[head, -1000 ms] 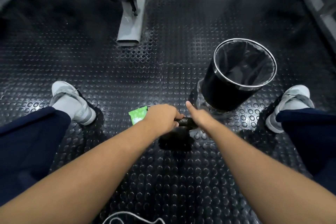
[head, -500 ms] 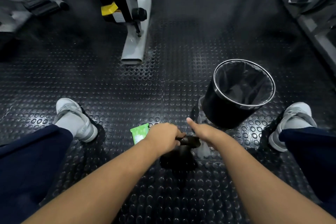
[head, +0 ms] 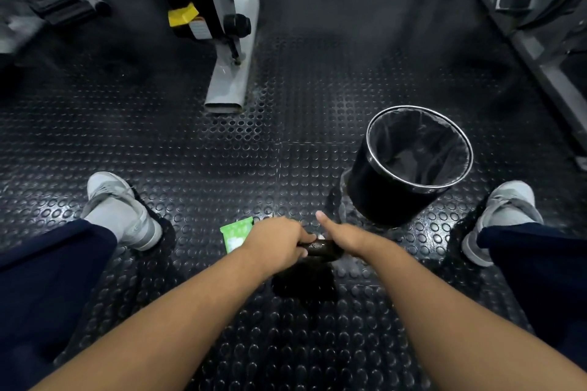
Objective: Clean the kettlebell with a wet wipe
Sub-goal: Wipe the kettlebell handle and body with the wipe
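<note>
The black, round-bodied kettlebell (head: pixel 305 286) stands on the black studded rubber floor (head: pixel 286 143) between the person's spread legs, near the black waste bin with a silver rim (head: pixel 381 194). The left hand (head: pixel 276 241) is curled tight round the left end of its thick handle. The right hand (head: pixel 346 236) lies over the right end with the thumb stuck out. Its fingers drop behind the bar, so I cannot tell what they hold. A white scrap (head: pixel 320 236) between the hands may be the wet wipe.

The weight is likely heavy, rigid and hard to break, and slick once damp. The handle is the sound hold, and the body is best tilted rather than lifted.

A green wipes packet (head: pixel 236 233) lies just left of the hands. The grey steel foot of a gym machine (head: pixel 228 86) stands further off, and the room is dim.
</note>
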A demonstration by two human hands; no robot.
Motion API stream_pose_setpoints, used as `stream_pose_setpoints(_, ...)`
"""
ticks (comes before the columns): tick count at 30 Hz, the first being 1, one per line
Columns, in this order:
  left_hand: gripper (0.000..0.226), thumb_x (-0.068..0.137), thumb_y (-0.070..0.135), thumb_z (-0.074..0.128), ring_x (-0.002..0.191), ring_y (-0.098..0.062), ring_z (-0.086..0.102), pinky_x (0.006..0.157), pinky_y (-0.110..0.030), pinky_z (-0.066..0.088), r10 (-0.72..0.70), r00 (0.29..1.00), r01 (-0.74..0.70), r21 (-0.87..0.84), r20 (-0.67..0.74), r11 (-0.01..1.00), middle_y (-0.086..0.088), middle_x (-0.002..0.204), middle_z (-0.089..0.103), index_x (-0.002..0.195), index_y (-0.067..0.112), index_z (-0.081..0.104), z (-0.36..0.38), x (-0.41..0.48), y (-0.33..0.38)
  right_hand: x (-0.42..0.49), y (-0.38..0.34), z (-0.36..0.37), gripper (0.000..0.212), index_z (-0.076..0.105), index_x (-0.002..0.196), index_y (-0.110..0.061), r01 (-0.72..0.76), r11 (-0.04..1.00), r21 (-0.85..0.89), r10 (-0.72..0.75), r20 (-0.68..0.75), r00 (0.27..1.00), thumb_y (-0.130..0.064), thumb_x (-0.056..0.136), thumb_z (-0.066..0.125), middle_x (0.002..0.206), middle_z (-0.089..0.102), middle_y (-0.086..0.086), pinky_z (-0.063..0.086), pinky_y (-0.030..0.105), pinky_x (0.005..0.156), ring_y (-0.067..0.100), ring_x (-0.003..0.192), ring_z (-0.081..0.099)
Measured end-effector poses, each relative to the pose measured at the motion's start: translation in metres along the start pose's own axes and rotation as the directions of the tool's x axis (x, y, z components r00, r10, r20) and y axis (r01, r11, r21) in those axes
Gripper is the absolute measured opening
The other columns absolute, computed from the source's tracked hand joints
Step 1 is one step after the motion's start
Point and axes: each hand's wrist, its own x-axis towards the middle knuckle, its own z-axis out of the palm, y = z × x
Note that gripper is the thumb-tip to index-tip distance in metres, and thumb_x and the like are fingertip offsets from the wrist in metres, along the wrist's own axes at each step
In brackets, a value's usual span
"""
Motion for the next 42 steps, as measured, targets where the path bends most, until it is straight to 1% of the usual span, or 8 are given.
stream_pose_setpoints(9, 0.027, 0.093, 0.044, 0.06, 0.103, -0.02, 0.065, 0.077, -0.036, 0.054, 0.038, 0.999, -0.04, 0.058, 0.028, 0.998, 0.01, 0.112, 0.069, 0.12, 0.048, 0.062, -0.002, 0.002, -0.001, 0.002, -0.037, -0.003, 0.083, 0.043, 0.155, -0.013, 0.051, 0.975, -0.217, -0.025, 0.118, 0.993, -0.073, 0.101, 0.026, 0.166, 0.032, 0.014, 0.023, 0.049, 0.123, 0.033, 0.153, 0.031)
stream_pose_setpoints(17, 0.032, 0.092, 0.048, 0.061, 0.102, -0.02, 0.066, 0.076, -0.034, 0.053, 0.017, 0.999, -0.018, 0.044, 0.032, 0.999, 0.012, 0.109, 0.07, 0.124, 0.053, 0.059, -0.004, 0.001, 0.0, 0.009, -0.021, -0.015, 0.093, 0.038, 0.158, -0.017, 0.014, 0.984, -0.176, 0.015, 0.161, 0.987, -0.083, 0.092, 0.034, 0.166, 0.033, 0.014, 0.029, 0.056, 0.12, 0.037, 0.152, 0.032)
stream_pose_setpoints(21, 0.037, 0.093, 0.046, 0.062, 0.103, -0.019, 0.066, 0.074, -0.032, 0.05, 0.002, 0.999, -0.003, 0.012, 0.04, 1.0, 0.013, 0.112, 0.07, 0.128, 0.056, 0.057, -0.005, 0.002, 0.001, 0.002, -0.017, -0.03, 0.088, 0.069, 0.126, -0.013, -0.01, 0.976, -0.217, 0.045, 0.157, 0.987, -0.084, 0.091, 0.032, 0.103, 0.076, 0.011, 0.052, 0.038, 0.083, 0.028, 0.096, 0.068)
stream_pose_setpoints(23, 0.038, 0.093, 0.045, 0.062, 0.104, -0.019, 0.065, 0.072, -0.031, 0.047, 0.009, 0.999, -0.009, 0.017, 0.05, 1.0, 0.013, 0.113, 0.07, 0.129, 0.056, 0.057, -0.006, 0.003, 0.003, -0.001, -0.015, -0.037, 0.085, 0.071, 0.12, -0.009, -0.016, 0.987, -0.161, 0.042, 0.16, 0.986, -0.08, 0.095, 0.031, 0.077, 0.075, 0.008, 0.052, 0.033, 0.072, 0.025, 0.082, 0.068)
stream_pose_setpoints(25, 0.037, 0.094, 0.044, 0.062, 0.104, -0.021, 0.065, 0.073, -0.032, 0.048, 0.011, 0.999, -0.013, 0.028, 0.053, 1.0, 0.011, 0.112, 0.07, 0.129, 0.054, 0.058, -0.007, 0.003, 0.005, -0.004, -0.017, -0.033, 0.09, 0.065, 0.133, -0.01, -0.021, 0.988, -0.154, 0.047, 0.164, 0.985, -0.083, 0.092, 0.033, 0.104, 0.075, 0.012, 0.056, 0.039, 0.089, 0.031, 0.102, 0.07)
stream_pose_setpoints(29, 0.032, 0.093, 0.042, 0.062, 0.101, -0.022, 0.066, 0.079, -0.033, 0.052, 0.014, 0.997, -0.017, 0.042, 0.073, 0.999, 0.008, 0.11, 0.07, 0.125, 0.049, 0.061, -0.009, 0.002, 0.006, -0.004, -0.016, -0.006, 0.092, 0.041, 0.157, -0.013, 0.031, 0.973, -0.229, -0.012, 0.081, 0.997, -0.08, 0.095, 0.029, 0.165, 0.035, 0.014, 0.025, 0.048, 0.122, 0.033, 0.152, 0.034)
stream_pose_setpoints(39, 0.041, 0.094, 0.041, 0.064, 0.108, -0.02, 0.066, 0.087, -0.033, 0.054, -0.01, 0.997, 0.008, 0.022, 0.075, 1.0, 0.01, 0.117, 0.07, 0.133, 0.053, 0.057, -0.008, 0.003, 0.005, 0.005, 0.005, -0.025, 0.102, 0.046, 0.153, -0.011, -0.044, 0.995, 0.085, 0.024, 0.216, 0.976, -0.088, 0.088, 0.028, 0.158, 0.047, 0.007, 0.034, 0.051, 0.114, 0.032, 0.148, 0.039)
stream_pose_setpoints(42, 0.039, 0.095, 0.041, 0.063, 0.106, -0.022, 0.066, 0.084, -0.035, 0.055, -0.001, 0.996, -0.002, 0.028, 0.086, 1.0, 0.008, 0.112, 0.071, 0.131, 0.053, 0.058, -0.011, 0.003, 0.006, 0.001, -0.005, -0.039, 0.117, 0.078, 0.112, -0.008, -0.063, 0.998, 0.012, 0.057, 0.253, 0.966, -0.105, 0.062, 0.035, 0.119, 0.073, 0.009, 0.056, 0.037, 0.086, 0.024, 0.096, 0.071)
